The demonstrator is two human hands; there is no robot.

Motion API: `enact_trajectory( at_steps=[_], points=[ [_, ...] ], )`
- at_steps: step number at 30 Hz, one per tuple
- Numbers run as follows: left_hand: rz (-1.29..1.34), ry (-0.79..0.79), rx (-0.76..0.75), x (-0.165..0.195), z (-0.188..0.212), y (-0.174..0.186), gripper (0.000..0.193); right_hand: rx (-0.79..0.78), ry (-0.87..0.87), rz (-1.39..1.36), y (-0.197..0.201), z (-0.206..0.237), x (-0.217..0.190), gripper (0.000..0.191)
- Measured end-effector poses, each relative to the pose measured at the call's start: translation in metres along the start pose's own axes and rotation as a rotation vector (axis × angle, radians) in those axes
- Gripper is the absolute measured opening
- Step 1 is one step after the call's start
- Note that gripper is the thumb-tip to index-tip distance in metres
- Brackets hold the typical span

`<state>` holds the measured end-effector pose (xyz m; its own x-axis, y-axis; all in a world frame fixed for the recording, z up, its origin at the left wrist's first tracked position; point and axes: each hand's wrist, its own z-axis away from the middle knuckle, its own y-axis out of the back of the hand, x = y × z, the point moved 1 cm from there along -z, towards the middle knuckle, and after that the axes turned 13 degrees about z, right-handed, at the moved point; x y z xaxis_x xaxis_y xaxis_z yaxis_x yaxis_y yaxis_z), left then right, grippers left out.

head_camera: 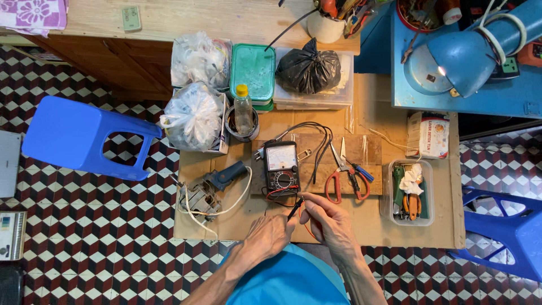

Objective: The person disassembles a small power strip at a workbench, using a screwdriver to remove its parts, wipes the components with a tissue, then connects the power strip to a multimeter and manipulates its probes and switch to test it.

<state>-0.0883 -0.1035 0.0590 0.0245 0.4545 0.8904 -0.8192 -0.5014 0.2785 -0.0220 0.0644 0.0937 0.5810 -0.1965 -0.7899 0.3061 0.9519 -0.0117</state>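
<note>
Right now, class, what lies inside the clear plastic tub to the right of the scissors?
The clear plastic tub holds orange-handled pliers, a crumpled white cloth and a green tool. The cloth covers whatever lies beneath it.

Matt brown cardboard sheet (372, 223) under everything, creased and dull. Glossy black plastic casing on the analog multimeter (281, 168). Red plastic grips and bare steel blades on the scissors (340, 172). Smooth, shiny blue plastic stool (73, 135) at left. Crinkled glossy black plastic bag (307, 69) near top. Clear plastic tray (411, 193) at right.
</note>
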Motion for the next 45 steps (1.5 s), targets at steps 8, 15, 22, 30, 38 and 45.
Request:
enact_trajectory(
  at_steps=[8, 15, 22, 30, 38, 45],
  points=[
    [0.243, 0.041, 0.046, 0.004, -0.004, 0.015, 0.078, 0.060, 0.013, 0.010, 0.018, 0.000, 0.023, 0.037],
    [0.330, 0.359, 0.121, -0.060, -0.039, 0.017, 0.058, 0.163, -0.058, 0.003, 0.043, 0.008, 0.040, 0.035],
    [0.104, 0.340, 0.437, -0.073, -0.093, 0.004, 0.027, 0.164, -0.073, -0.076, 0.060, 0.005, 0.051, 0.035],
    [0.084, 0.299, 0.853, -0.079, -0.114, -0.001, 0.039, 0.184, -0.117, -0.063, 0.086, -0.003, 0.050, 0.034],
    [0.593, 0.463, 0.564, -0.092, -0.124, 0.018, 0.055, 0.172, -0.108, 0.002, 0.098, -0.007, 0.048, 0.035],
    [0.712, 0.446, 0.382, -0.082, -0.121, 0.033, 0.053, 0.159, -0.182, 0.008, 0.089, -0.006, 0.048, 0.035]
  ],
)
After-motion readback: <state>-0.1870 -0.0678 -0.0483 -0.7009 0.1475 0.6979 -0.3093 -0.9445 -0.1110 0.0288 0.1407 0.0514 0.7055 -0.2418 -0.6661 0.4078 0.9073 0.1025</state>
